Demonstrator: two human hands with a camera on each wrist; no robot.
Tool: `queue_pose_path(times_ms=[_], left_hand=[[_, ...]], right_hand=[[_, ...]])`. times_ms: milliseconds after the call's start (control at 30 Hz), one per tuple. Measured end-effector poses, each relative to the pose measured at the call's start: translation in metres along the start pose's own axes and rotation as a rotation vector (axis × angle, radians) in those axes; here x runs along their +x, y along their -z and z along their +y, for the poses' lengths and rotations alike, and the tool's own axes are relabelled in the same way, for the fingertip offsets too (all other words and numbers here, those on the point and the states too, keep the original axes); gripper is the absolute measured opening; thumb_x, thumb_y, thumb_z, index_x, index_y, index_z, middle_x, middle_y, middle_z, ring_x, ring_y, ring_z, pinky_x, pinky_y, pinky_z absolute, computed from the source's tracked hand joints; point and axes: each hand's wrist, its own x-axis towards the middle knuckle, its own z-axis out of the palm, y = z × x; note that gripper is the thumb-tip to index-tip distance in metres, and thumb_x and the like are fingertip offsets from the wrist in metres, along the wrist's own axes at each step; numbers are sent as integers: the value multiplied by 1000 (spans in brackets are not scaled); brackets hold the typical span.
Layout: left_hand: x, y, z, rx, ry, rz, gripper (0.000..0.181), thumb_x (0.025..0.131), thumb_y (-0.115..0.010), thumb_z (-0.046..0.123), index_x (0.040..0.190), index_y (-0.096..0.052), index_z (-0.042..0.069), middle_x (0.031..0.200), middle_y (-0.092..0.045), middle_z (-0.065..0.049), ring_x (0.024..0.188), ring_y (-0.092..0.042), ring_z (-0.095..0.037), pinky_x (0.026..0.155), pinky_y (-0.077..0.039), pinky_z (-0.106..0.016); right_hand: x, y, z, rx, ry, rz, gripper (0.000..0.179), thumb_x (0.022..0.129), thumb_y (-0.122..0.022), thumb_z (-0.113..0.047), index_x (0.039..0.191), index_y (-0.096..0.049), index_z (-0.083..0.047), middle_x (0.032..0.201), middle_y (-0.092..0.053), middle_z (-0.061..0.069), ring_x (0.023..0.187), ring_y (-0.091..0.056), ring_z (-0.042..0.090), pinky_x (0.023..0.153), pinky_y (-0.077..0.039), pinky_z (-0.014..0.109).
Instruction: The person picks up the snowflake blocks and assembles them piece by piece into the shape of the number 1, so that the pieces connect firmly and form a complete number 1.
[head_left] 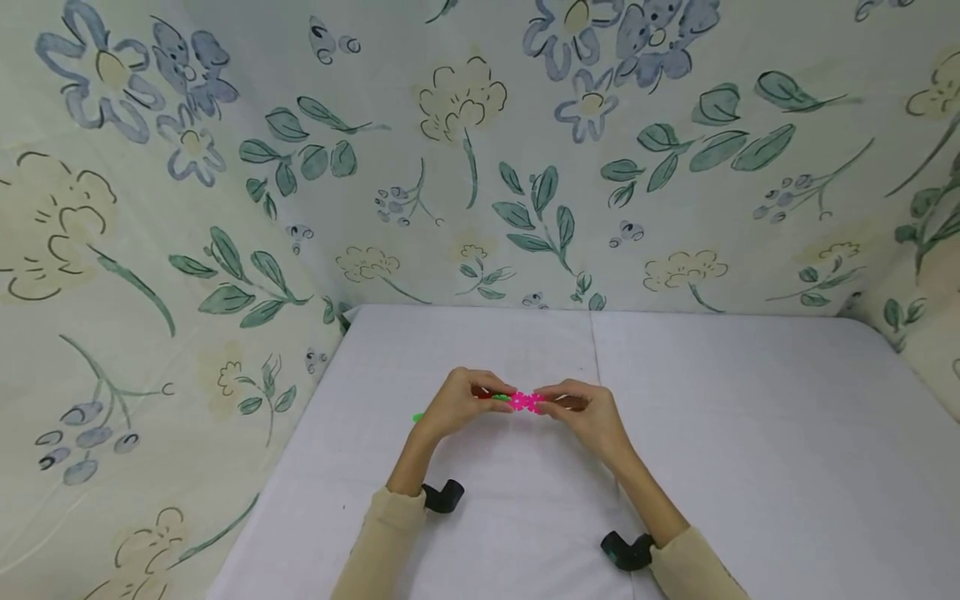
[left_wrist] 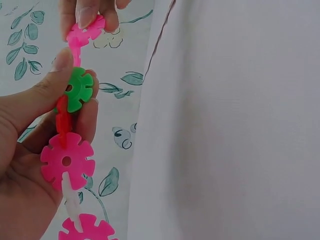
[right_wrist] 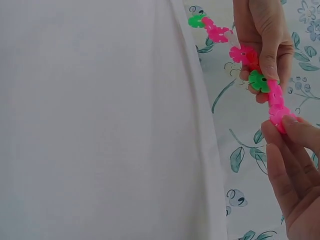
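Observation:
Both hands are raised over the table, joined by a chain of interlocking notched plastic discs. My left hand (head_left: 452, 406) grips the chain near a green disc (left_wrist: 82, 90), thumb on one side and fingers behind. My right hand (head_left: 594, 418) pinches the pink disc (right_wrist: 279, 120) at the chain's near end between thumb and fingers. Another pink disc, seen edge-on in the left wrist view, links it to the green one. Past the green disc come a red disc (left_wrist: 63, 121), a pink disc (left_wrist: 77, 152) and a whitish disc (left_wrist: 71, 197). A green disc (right_wrist: 195, 21) ends the far side.
A white cloth covers the table (head_left: 750, 442), with a crease or seam line running front to back. Floral fabric (head_left: 480, 167) hangs behind and at the sides. Black wrist-worn devices (head_left: 446, 497) sit by both beige sleeves (head_left: 390, 533).

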Motion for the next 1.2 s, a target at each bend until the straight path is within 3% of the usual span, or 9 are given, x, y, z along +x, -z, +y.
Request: queue_pose_path(times_ms=[133, 500, 667, 800, 1000, 1200], left_hand=[[1, -1, 0, 8, -5, -11, 24, 84, -86, 14, 107, -83, 11, 102, -81, -4, 84, -62, -15, 71, -50, -21], [3, -4, 8, 29, -34, -26, 22, 84, -85, 10, 105, -83, 8, 96, -80, -5, 81, -61, -12, 72, -52, -27], [3, -6, 7, 1, -16, -20, 21, 84, -85, 9, 105, -83, 7, 97, -80, -7, 82, -61, -13, 73, -54, -33], [2, -8, 5, -18, -8, -5, 22, 84, -85, 10, 106, -83, 9, 98, -80, -6, 84, -62, -14, 74, -54, -30], [1, -9, 3, -50, -23, -4, 21, 84, -85, 9, 104, -83, 8, 97, -79, -8, 84, -62, -14, 72, -52, -25], [0, -11, 4, -15, -36, -6, 21, 84, -85, 11, 104, -83, 9, 96, -80, -6, 83, -61, -14, 72, -50, -21]], right_hand=[[0, 0, 5, -20, 73, 15, 20, 88, -82, -10, 107, -82, -11, 94, -79, 6, 84, -71, 12, 72, -59, 21], [-1, -2, 2, -77, 146, 54, 19, 84, -83, -2, 102, -84, -10, 87, -77, 4, 79, -68, 15, 70, -59, 21], [-1, -6, 3, -115, 183, 83, 20, 82, -81, 8, 99, -82, -1, 84, -76, 11, 72, -68, 20, 66, -59, 22], [-2, -7, 3, -100, 190, 99, 21, 81, -80, 12, 99, -81, 2, 84, -76, 16, 71, -67, 19, 66, -59, 22], [-2, -7, 5, -84, 221, 77, 23, 82, -82, 7, 100, -83, -7, 85, -76, 13, 75, -69, 13, 70, -60, 21], [-4, -7, 8, -66, 247, 80, 19, 84, -83, 1, 100, -84, -9, 86, -77, 7, 78, -70, 14, 72, -61, 22]])
